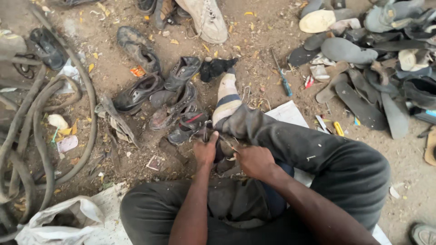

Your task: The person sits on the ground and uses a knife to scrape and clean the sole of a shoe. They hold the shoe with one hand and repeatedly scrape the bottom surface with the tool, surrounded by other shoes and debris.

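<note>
While a person is sitting on bare dirt with one leg stretched out, the left hand (205, 150) is closing its fingers around a dark shoe (222, 156) held low between the knees. The right hand (254, 161) is gripping the same shoe from the right side, fingers curled tight. A small orange packet (137, 71) is lying on the ground far left, beside a heap of worn black leather shoes (159, 90). A flat white sheet of paper (287, 113) is sitting just right of the outstretched striped sock (226, 97). Grey rubber soles (359, 63) are piling up far right. Thick hoses (27, 131) are curving along the left edge, and a crumpled white sack (63, 220) is resting near left. Open dirt is showing between the shoe heap and the hoses.
</note>
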